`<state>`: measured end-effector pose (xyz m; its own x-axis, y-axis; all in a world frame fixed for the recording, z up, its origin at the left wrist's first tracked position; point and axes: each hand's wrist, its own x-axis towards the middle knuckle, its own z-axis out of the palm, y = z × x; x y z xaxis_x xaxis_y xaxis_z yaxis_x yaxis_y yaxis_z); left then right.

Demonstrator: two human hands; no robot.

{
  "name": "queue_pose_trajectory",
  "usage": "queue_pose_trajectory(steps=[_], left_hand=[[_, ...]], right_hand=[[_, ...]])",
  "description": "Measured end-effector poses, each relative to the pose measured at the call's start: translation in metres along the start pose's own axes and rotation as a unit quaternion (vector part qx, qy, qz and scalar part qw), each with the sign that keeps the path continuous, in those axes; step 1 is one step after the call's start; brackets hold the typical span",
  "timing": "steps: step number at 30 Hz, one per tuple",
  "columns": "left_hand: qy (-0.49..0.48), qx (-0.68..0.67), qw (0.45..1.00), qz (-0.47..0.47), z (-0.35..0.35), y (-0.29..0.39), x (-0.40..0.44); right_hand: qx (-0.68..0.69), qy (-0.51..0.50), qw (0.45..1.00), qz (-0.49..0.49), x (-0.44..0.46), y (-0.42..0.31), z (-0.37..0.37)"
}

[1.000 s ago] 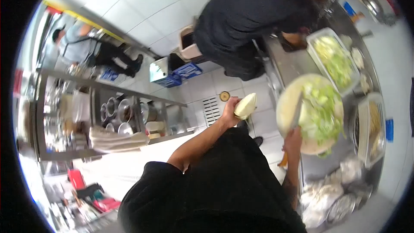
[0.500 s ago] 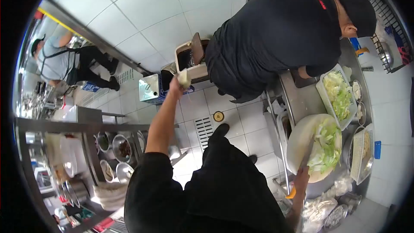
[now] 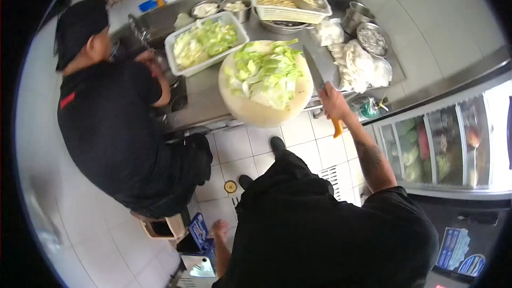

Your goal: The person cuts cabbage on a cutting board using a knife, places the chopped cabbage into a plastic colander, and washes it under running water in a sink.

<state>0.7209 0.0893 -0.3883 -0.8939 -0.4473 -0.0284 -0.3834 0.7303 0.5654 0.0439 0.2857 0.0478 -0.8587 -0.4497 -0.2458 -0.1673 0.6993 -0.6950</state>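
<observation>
My right hand (image 3: 333, 102) is closed around the orange handle of a knife (image 3: 314, 66), whose blade points up beside the right edge of a round cutting board (image 3: 250, 108). Chopped green leaves (image 3: 271, 70) are heaped on this board. Low beside my body, near the bins, hangs my left hand (image 3: 220, 229); its fingers look loosely apart, small in view, with nothing visible in them. A white basket (image 3: 207, 65) of cut leaves stands left of the board.
A co-worker in black (image 3: 114, 122) bends over the sink at the left. Behind the board are metal bowls and a white basket (image 3: 325, 15). Plastic bags (image 3: 357, 66) lie at the right of the counter, near a glass-door fridge (image 3: 442, 144). An open bin (image 3: 173, 227) stands below the co-worker.
The view has swung round to face the counter. The pale vegetable piece that my left hand held is gone from it, and that hand is now low by my side. My right hand still holds the knife.
</observation>
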Motion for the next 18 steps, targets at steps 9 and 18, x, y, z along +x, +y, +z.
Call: queue_pose_trajectory(steps=[9, 18], left_hand=[[-0.134, 0.165, 0.971, -0.11, 0.007, 0.108, 0.062], [-0.115, -0.192, 0.902, -0.368, -0.036, 0.211, 0.186]], right_hand=[[-0.213, 0.073, 0.974, 0.018, 0.181, 0.15, -0.04], [-0.18, 0.114, 0.976, -0.049, 0.256, 0.213, -0.029]])
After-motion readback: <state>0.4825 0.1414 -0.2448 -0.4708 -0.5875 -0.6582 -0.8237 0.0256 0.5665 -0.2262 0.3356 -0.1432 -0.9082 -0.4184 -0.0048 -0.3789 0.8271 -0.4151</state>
